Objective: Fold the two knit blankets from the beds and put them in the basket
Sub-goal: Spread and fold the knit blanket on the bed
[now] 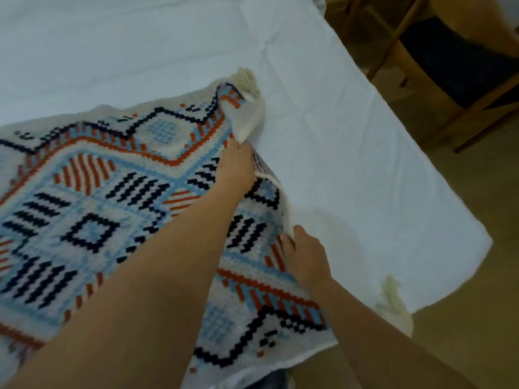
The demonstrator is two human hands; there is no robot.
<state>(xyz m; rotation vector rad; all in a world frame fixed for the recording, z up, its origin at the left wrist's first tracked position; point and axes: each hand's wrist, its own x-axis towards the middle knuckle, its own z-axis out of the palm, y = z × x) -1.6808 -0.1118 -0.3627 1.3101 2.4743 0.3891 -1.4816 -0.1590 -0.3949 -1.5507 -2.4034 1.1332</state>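
A knit blanket (112, 197) with a white ground and blue, orange and navy geometric patterns lies spread over the white bed (140, 46). My left hand (237, 167) grips its right edge near the far corner, where the edge is lifted and curled over and a cream tassel (248, 80) sticks up. My right hand (304, 254) pinches the same edge closer to me, fingers curled round the raised white border. A second cream tassel (391, 299) hangs at the near right corner. No basket is in view.
The bed's white sheet (365, 153) runs to its right edge, beyond which is wooden floor (477, 276). A wooden chair (449, 80) with a dark seat stands at the upper right, close to the bed.
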